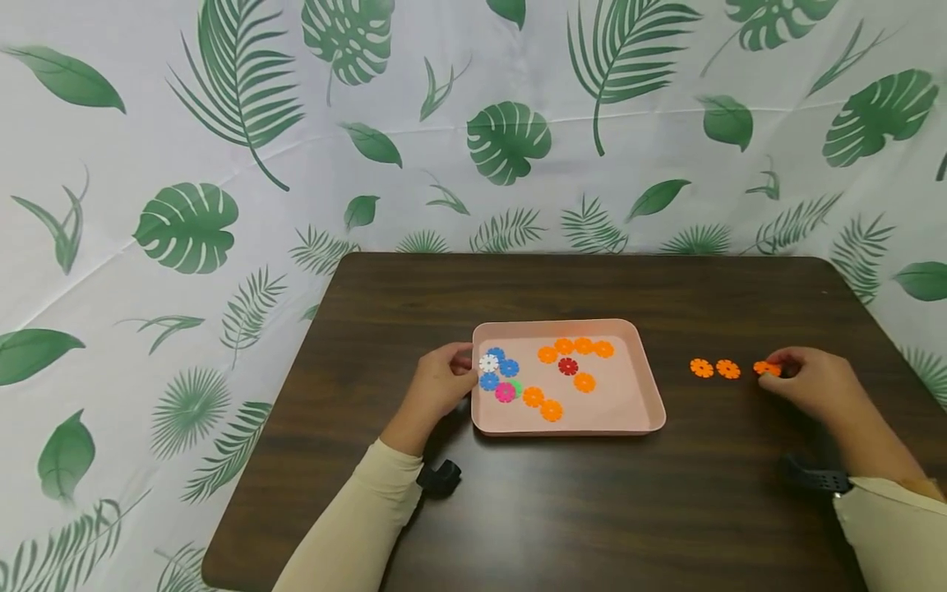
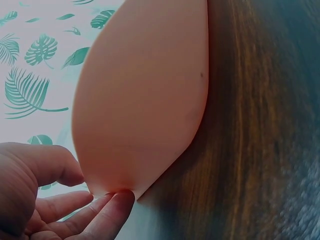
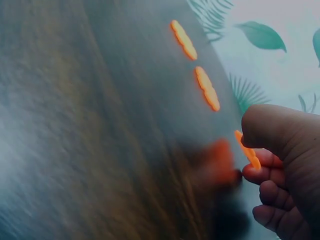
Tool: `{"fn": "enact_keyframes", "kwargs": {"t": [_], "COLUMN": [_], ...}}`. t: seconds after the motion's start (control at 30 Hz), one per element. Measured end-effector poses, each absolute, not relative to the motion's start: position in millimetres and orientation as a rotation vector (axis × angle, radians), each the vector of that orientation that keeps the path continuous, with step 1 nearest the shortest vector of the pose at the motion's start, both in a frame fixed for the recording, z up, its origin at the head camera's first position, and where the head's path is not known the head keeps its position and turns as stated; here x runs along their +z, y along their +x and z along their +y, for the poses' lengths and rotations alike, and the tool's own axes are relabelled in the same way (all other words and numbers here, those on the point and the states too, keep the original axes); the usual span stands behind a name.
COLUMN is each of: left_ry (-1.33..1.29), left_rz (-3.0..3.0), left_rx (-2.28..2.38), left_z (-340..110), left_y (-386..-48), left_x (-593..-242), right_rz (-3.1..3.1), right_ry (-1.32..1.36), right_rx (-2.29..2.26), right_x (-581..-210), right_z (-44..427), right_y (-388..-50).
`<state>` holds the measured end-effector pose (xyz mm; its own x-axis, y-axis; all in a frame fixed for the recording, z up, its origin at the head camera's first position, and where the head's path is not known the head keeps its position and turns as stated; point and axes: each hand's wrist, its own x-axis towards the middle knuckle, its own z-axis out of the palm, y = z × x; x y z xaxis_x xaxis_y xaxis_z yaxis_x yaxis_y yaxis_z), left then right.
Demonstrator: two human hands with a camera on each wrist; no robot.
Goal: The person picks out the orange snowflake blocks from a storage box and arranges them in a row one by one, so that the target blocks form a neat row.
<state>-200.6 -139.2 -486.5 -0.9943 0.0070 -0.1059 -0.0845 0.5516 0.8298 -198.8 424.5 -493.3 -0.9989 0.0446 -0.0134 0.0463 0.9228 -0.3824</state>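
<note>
A shallow pink tray (image 1: 614,411) lies on the table with several notched plastic discs in it. At its left end my left hand (image 1: 442,380) grips the rim; in the left wrist view the fingers (image 2: 120,210) press against the tray's outer wall (image 2: 145,100). To the right of the tray, my right hand (image 1: 817,380) pinches an orange notched disc (image 3: 248,152) between thumb and fingers, just above the table. Two more orange discs, one (image 1: 701,367) beside the other (image 1: 728,369), lie on the table in line with the held one.
Inside the tray, blue discs (image 1: 489,381), a white disc (image 1: 488,363), a pink disc (image 1: 505,392) and a partly covered green one gather at the left. Orange discs (image 1: 584,382) and a red disc (image 1: 567,367) lie further right. A leaf-print cloth (image 1: 414,189) hangs behind the dark wooden table (image 1: 562,510).
</note>
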Motion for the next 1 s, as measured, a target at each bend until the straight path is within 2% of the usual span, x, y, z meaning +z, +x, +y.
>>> {"fn": "enact_keyframes", "kwargs": {"t": [0.33,1.0], "left_ry": [-0.063,-0.078], "left_rz": [2.698,2.689], "left_rx": [1.427,1.412], "left_z": [-140.1,-140.0], "left_y": [-198.4,-200.8], "left_x": [-485.7,-484.4], "right_rz": [3.145,3.130], "right_ry": [-0.025,0.092], "right_rx": [-0.629,-0.726], "right_x": [-497.6,-498.3], "right_z": [408.9,411.6], "right_y": [-195.4,-190.7]}}
